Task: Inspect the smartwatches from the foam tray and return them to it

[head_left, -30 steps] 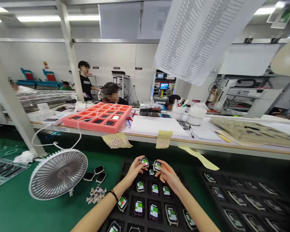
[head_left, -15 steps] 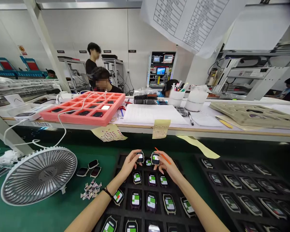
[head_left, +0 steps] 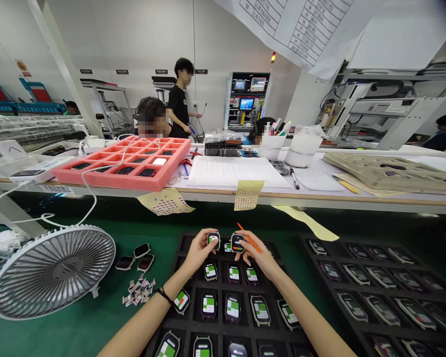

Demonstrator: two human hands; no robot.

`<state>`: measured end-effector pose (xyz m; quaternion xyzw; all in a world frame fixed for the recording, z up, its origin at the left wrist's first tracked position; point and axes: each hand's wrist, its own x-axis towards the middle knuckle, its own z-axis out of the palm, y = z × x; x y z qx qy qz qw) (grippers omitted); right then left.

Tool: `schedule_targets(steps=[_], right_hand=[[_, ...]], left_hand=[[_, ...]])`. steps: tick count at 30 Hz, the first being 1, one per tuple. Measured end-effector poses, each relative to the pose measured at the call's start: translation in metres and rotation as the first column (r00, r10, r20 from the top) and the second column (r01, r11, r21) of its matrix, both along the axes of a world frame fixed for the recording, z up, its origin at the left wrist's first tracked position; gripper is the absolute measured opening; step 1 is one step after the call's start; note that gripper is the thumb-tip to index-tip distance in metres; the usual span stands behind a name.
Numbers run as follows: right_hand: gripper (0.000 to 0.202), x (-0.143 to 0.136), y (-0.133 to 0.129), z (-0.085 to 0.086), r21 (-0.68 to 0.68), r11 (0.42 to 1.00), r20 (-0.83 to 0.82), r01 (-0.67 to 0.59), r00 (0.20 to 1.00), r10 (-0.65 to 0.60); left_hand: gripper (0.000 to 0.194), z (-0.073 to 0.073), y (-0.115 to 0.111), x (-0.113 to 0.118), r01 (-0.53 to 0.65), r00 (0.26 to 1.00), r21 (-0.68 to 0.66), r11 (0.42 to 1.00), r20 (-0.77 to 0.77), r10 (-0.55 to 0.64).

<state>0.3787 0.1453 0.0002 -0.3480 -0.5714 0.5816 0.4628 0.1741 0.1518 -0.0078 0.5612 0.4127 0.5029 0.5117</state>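
Observation:
My left hand (head_left: 201, 248) holds a square watch (head_left: 213, 241) with a lit screen, thumb at its face. Just to the right, my right hand (head_left: 253, 252) grips a second watch (head_left: 237, 242), whose screen is mostly dark with an orange patch. An orange stick (head_left: 250, 239) is also held in my right hand. Both hands are above the far part of a black compartment tray (head_left: 241, 292). Several watches lie in it, many showing green and white screens, such as one watch (head_left: 208, 304) near the middle.
Left on the green mat are a round fan (head_left: 55, 270), three loose watches (head_left: 141, 250) and a pile of small strips (head_left: 139, 290). Another black tray (head_left: 334, 292) of watches lies right. A shelf ahead bears a pink foam tray (head_left: 134, 178). People are beyond it.
The right-hand watch's screen has changed from white and green to mostly dark with orange. Both watches are still held. The standing person beyond the shelf has moved right.

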Motion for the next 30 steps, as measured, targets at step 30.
schedule_targets(steps=[30], right_hand=[[0.034,0.0005,-0.0030,0.0027,-0.021,1.000,-0.023,0.006,1.000,-0.007]], left_hand=[[0.044,-0.0003,-0.0019,-0.0012,0.057,0.997,-0.009,0.998,0.054,-0.056]])
